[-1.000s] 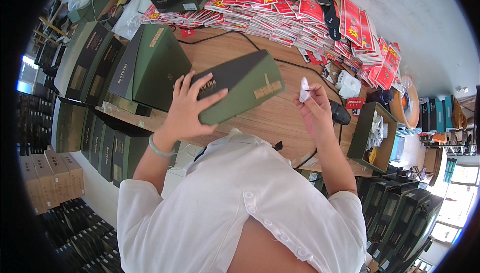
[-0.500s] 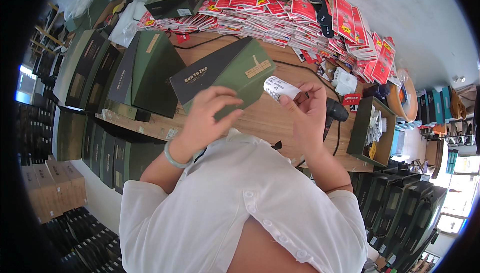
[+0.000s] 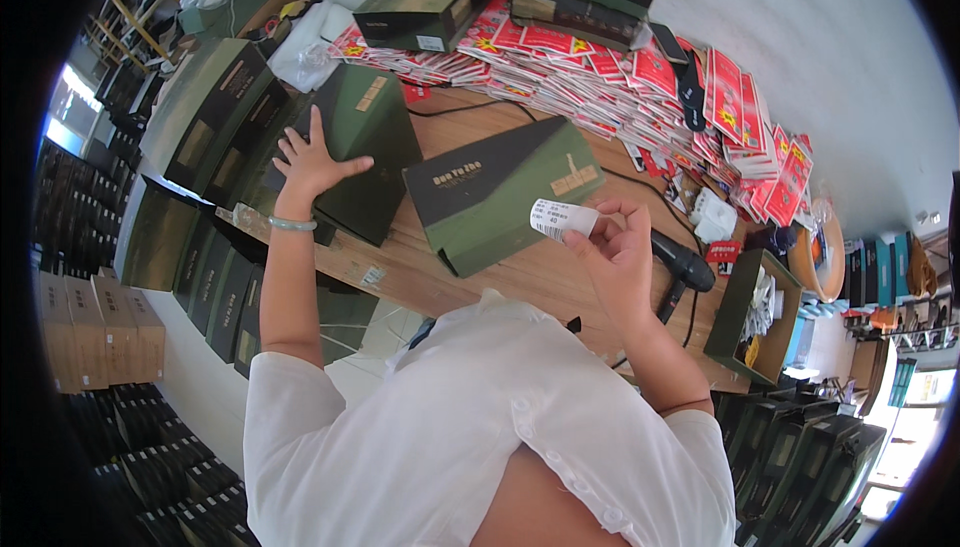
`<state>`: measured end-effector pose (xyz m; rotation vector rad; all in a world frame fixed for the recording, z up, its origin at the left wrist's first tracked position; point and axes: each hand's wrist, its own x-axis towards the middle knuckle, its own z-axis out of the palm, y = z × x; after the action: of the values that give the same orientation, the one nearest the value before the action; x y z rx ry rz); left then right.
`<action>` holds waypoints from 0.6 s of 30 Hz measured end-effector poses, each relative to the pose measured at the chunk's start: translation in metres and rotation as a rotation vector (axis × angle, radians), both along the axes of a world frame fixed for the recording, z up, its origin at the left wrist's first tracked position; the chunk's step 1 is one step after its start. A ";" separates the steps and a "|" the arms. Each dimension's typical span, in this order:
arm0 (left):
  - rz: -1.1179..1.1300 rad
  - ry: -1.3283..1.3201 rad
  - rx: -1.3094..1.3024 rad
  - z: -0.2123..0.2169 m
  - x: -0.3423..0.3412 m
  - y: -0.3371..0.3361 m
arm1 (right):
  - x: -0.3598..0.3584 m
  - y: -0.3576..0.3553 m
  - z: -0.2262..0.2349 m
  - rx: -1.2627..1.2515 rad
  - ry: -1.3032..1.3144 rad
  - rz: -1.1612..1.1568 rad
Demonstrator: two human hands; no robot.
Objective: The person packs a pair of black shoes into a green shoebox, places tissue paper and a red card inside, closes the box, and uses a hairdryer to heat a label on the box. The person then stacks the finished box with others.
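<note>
My right hand [image 3: 618,248] pinches a curled white barcode label [image 3: 562,219] between thumb and fingers. Just left of the label, a green and black shoe box [image 3: 495,187] lies at an angle on the wooden table, its lid on. My left hand [image 3: 313,166] is spread wide with nothing in it, over a second green and black shoe box [image 3: 375,152] at the table's left side. Whether its palm touches that box I cannot tell.
Red and white printed cards [image 3: 570,62] are heaped along the back, with more shoe boxes [image 3: 428,5] on top. A black hair dryer [image 3: 685,262] lies right of my right hand, near an open green box [image 3: 765,322]. Stacked shoe boxes [image 3: 220,112] stand at the left.
My left hand has moved left from beside the middle shoe box to the left one, its fingers spreading. The right hand keeps the label. The whole view has shifted.
</note>
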<state>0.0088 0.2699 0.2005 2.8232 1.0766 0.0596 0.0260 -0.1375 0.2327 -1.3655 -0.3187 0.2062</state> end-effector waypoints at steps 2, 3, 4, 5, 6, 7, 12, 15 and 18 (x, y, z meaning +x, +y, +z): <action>-0.057 0.118 -0.020 -0.002 -0.003 0.016 | 0.003 0.010 -0.004 -0.047 -0.005 0.031; -0.076 0.119 -0.047 -0.001 -0.003 0.023 | 0.005 0.016 -0.005 -0.070 -0.008 0.048; -0.094 0.122 -0.077 0.001 -0.004 0.027 | 0.005 0.024 -0.006 -0.082 -0.014 0.047; -0.111 0.125 -0.107 0.002 -0.005 0.031 | 0.005 0.031 -0.007 -0.093 -0.020 0.046; -0.108 0.078 -0.113 0.001 -0.008 0.037 | 0.006 0.040 -0.007 -0.104 -0.026 0.046; -0.128 0.079 -0.099 -0.001 -0.009 0.040 | 0.007 0.050 -0.006 -0.104 -0.043 0.032; -0.316 0.032 -0.050 0.000 -0.021 0.043 | 0.019 0.096 -0.004 -0.112 -0.049 0.064; -0.583 0.022 -0.059 0.009 -0.038 0.048 | 0.033 0.121 -0.010 -0.230 -0.108 0.038; -0.868 0.047 -0.091 0.024 -0.062 0.048 | 0.034 0.154 -0.015 -0.228 0.040 0.094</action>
<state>-0.0533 0.3184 0.2248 2.9413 -0.1997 -0.1308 0.0599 0.0168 0.2182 -1.5705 -0.3335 0.3559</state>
